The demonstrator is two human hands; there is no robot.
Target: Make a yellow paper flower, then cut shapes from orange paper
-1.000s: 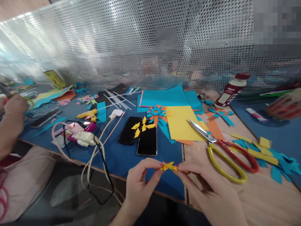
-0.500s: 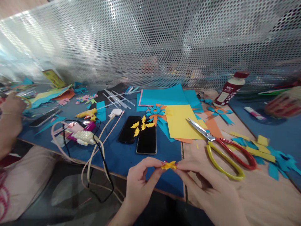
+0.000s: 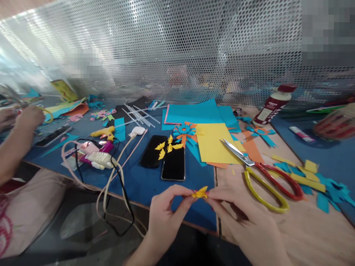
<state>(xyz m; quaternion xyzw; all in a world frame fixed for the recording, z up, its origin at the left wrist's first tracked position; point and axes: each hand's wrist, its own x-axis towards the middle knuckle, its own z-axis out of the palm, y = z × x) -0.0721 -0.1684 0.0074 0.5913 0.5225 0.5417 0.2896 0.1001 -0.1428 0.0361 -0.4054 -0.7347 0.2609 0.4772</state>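
Between my two hands, over the table's front edge, is a small folded yellow paper piece (image 3: 200, 193). My left hand (image 3: 172, 208) pinches its left end between thumb and forefinger. The right end is pinched by my right hand (image 3: 238, 212) in the same way. Several similar yellow paper pieces (image 3: 169, 145) lie across two phones (image 3: 173, 166) just beyond my hands. To the right rest large scissors (image 3: 249, 162) with one red and one yellow handle, blades partly apart. A blue paper flower (image 3: 184, 130) with orange strips lies beside a yellow sheet (image 3: 215, 144).
Blue sheets (image 3: 191, 112) lie at the back before a perforated metal screen (image 3: 155, 48). A bottle (image 3: 273, 105) stands behind the paper scraps (image 3: 310, 175). On the left are a glue gun (image 3: 104, 132), plugs with tangled cables (image 3: 119, 177), and another person's hand (image 3: 30, 116).
The yellow paper piece has changed shape slightly, one point now standing up at its right. At far left, the other person's hand has moved right. My hands stay nearly in place.
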